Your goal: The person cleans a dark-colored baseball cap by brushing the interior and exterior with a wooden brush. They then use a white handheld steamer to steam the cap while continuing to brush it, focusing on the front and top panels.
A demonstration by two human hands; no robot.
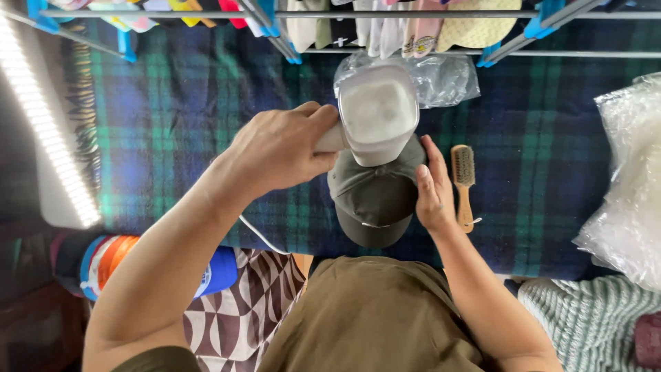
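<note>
Plaid blanket (172,124) (blue-green) covers the table under a rack (413,14) of hats.

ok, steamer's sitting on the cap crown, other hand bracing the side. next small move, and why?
Probably slide the white handheld steamer slowly toward the cap's brim. The left hand grips its handle with the head pressed on the olive cap, and the right hand steadies the cap's side, so only one patch is covered.
</note>
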